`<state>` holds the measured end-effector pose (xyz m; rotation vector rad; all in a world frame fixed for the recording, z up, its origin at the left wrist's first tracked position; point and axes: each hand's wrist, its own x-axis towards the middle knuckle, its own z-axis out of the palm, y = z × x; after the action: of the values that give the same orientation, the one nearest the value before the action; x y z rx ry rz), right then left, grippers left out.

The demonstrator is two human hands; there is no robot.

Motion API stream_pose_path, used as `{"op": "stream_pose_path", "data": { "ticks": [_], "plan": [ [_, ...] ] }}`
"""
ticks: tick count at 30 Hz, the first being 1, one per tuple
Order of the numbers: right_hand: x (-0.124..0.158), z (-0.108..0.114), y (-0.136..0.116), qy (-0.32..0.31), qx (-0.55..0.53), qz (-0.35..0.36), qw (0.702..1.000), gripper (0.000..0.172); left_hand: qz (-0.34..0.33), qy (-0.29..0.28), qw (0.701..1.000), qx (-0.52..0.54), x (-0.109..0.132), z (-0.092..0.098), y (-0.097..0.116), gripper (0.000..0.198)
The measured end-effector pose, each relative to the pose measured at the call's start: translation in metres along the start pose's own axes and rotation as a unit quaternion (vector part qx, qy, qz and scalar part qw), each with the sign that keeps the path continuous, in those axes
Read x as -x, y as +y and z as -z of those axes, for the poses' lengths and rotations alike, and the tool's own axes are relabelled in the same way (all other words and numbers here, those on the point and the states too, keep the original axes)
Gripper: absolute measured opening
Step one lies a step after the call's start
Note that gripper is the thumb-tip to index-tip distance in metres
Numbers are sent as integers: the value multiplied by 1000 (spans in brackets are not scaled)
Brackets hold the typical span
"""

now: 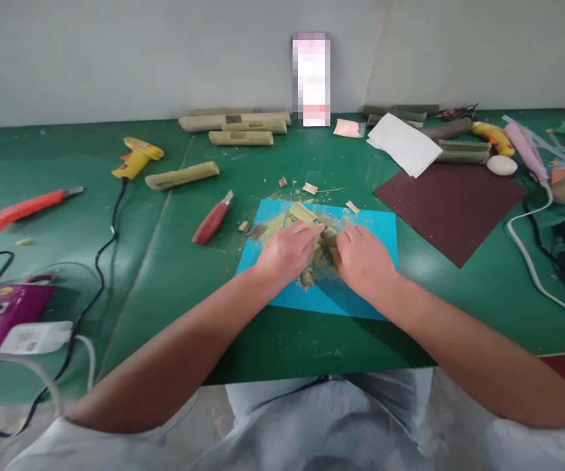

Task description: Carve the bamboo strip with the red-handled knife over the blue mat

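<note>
A short bamboo tube (303,212) lies aslant between my two hands, just above a blue sheet (380,261). My left hand (289,252) is closed around its middle, with the fingertips pressed at a cut-out in its side. Something small and dark shows at those fingertips, too small to make out. At the tube's near right end, my right hand (363,258) is closed on it, hiding that end. Yellowish bamboo dust (277,230) covers much of the sheet under and around both hands.
Left of the sheet lie a red-handled knife (212,222), a bamboo piece (182,176), a yellow glue gun (137,158) and an orange cutter (31,208). Brown sandpaper (452,209) and white paper (404,145) lie right. A phone (311,78) leans on the wall. Cords run along both sides.
</note>
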<state>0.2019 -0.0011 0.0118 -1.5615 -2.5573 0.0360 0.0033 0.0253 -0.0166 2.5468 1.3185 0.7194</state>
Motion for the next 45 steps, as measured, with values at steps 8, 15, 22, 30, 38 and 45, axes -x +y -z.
{"op": "stream_pose_path", "data": {
  "ticks": [8,15,22,30,38,45],
  "plan": [
    [-1,4,-1,-17,-6,-16,1000,21,-5,10,1000,14,1,-1,1,40],
    [1,2,-4,-5,-2,-6,1000,21,-10,6,1000,11,0,0,1,39],
    [0,3,-3,-25,19,6,999,23,-22,17,1000,-3,0,-1,2,39],
    [1,2,-6,-19,32,16,999,26,-29,22,999,-7,2,-3,-1,37],
    [0,0,-4,2,31,20,999,26,-30,25,999,-6,1,-3,1,38],
    [0,0,-2,-7,16,8,1000,22,-41,45,998,-4,3,-2,1,37]
  ]
}}
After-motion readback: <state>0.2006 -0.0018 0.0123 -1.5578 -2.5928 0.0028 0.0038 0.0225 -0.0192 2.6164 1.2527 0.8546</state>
